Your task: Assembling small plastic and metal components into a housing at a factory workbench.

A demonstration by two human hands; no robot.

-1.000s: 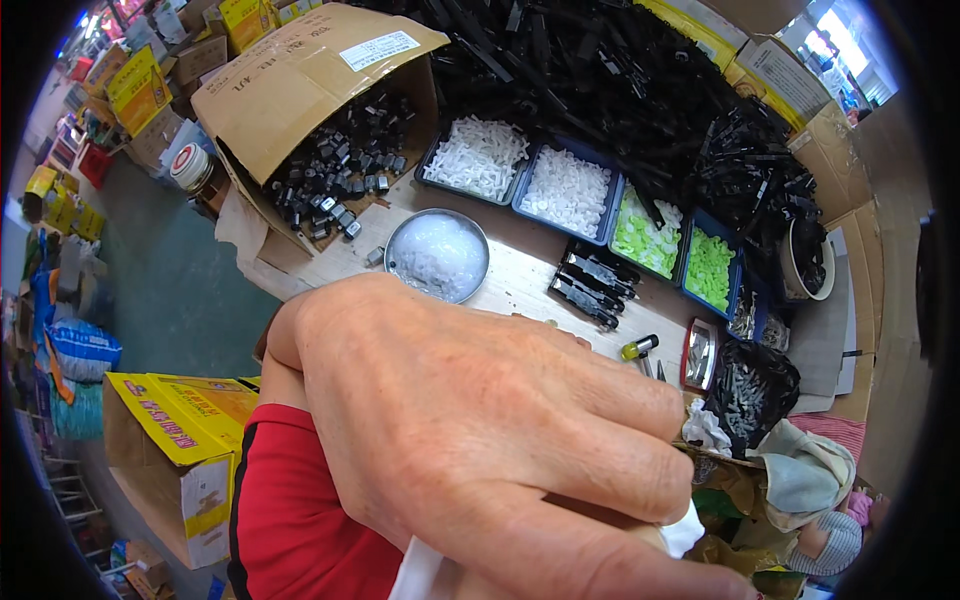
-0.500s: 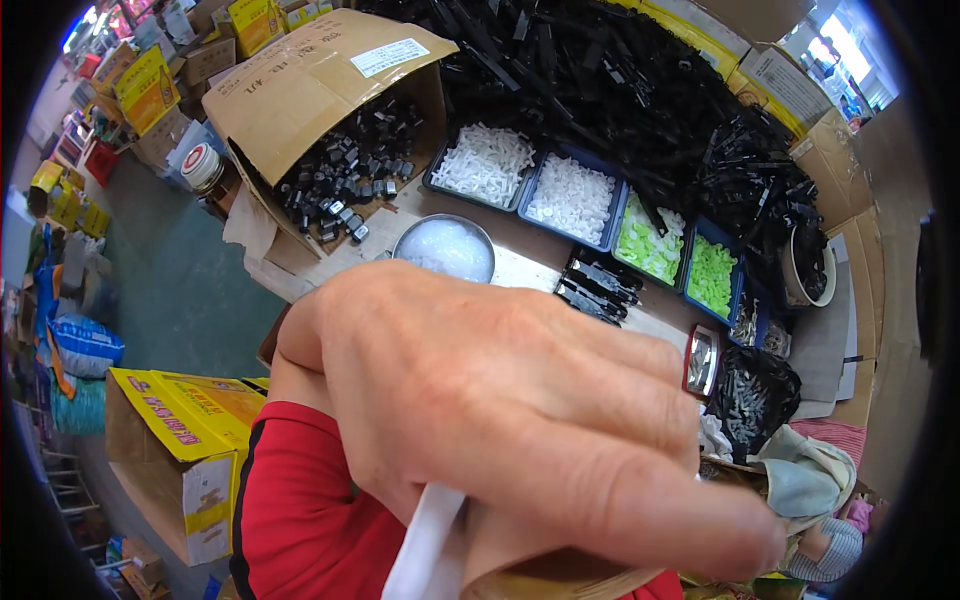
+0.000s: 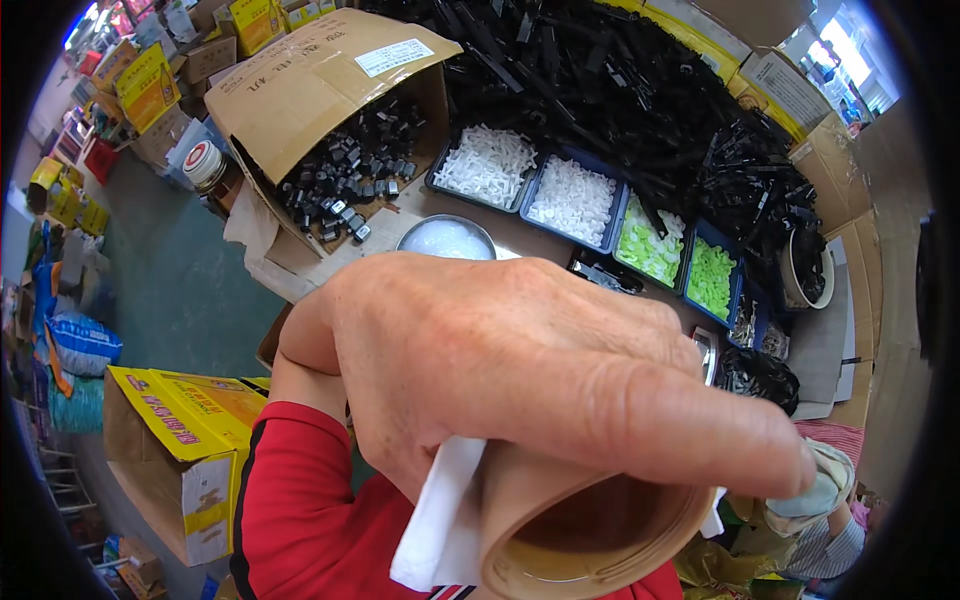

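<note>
My left hand (image 3: 520, 370) fills the middle of the head view, close to the camera, its arm in a red sleeve (image 3: 300, 490). Its fingers are closed around a tan cup (image 3: 510, 520), whose round mouth tilts toward the camera and shows a dark brown inside. I cannot tell whether there is liquid in it. Folded white tissue or cloth (image 3: 438, 520) sticks out between the hand and the cup's left side, and a bit of white shows at its right. The right hand is out of view.
Behind the hand lie a metal bowl of whitish translucent material (image 3: 447, 238), a carton (image 3: 310, 90) of small black parts, blue trays (image 3: 570, 238) of white and green pieces, and a large heap of black parts (image 3: 600, 80). A yellow carton (image 3: 190, 430) stands at left; a lidded jar (image 3: 203, 165) is beyond it.
My left hand has lifted slightly with the cup. The cup's mouth has come up into view, tilted toward the camera, and more of the white tissue or cloth shows.
</note>
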